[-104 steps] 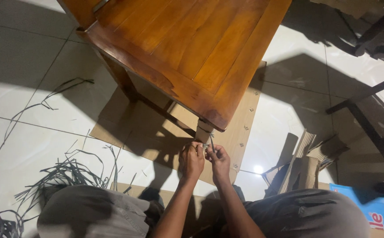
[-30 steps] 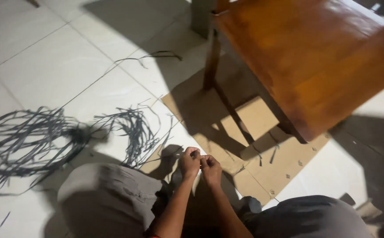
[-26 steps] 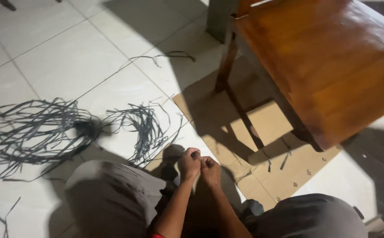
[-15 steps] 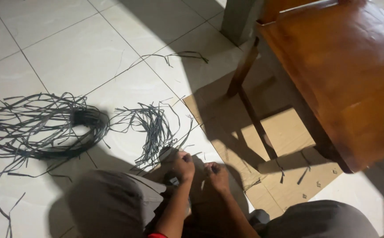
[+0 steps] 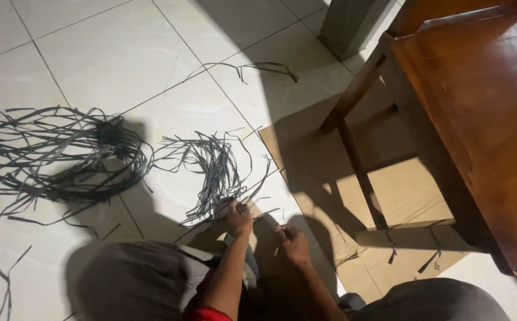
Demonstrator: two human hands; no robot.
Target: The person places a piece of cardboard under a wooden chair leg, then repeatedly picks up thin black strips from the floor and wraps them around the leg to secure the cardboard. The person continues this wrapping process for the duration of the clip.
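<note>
While shadow blurs them, both hands — left hand (image 5: pixel 239 215), right hand (image 5: pixel 293 241) — apparently pinch strips (image 5: pixel 214 169) beside cardboard (image 5: pixel 389 196).

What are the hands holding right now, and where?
Left hand fingers pinch the near ends of thin dark grey strips; right hand contents cannot be told.

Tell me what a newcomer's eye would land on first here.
First, the tangled coil of dark strips sprawled over the pale tiled floor at left, with a smaller bundle of dark strips beside it. The left hand reaches into that bundle's near end, the right hand close by. At right, a brown wooden chair stands on flat cardboard.
</note>
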